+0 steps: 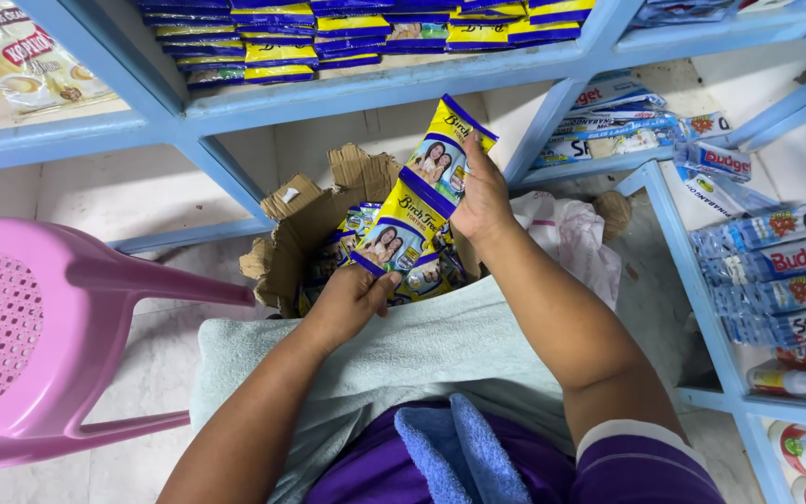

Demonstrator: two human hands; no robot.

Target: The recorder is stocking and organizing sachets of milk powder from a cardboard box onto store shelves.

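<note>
**Strip of yellow sachets lifted from a torn carton**

The right hand [482, 196] pinches the top of a strip of yellow-and-blue sachets [422, 201], thumb and fingers pressed together on the upper packet's edge. The left hand [352, 299] closes on the bottom packet from below, thumb over its lower corner. Between the two grips the strip hangs taut and slanted, upper end toward the shelves, lower end toward the person's lap.

To my eye, the strip handles best this way: both ends held, gentle tension, so the joined packets stay flat and do not fold or tear at the seams. A grip on the sealed edges, not the filled middle, looks the safer hold.

Just beneath the strip sits a torn cardboard box [300, 233], flaps ragged and open, with more of the same sachets [426, 275] lying inside; the held strip is above them, its lower end close to the pile. The box rests against a pale green cloth [422, 345] over the person's knees, a blue towel [450, 443] nearer the body.

Around them, a blue shelf frame [375, 84] carries stacked packets of the same colours [282, 47] above, and bundles of blue-and-white packs [776, 261] to the right. A pink plastic stool [39, 336] stands at the left.
</note>
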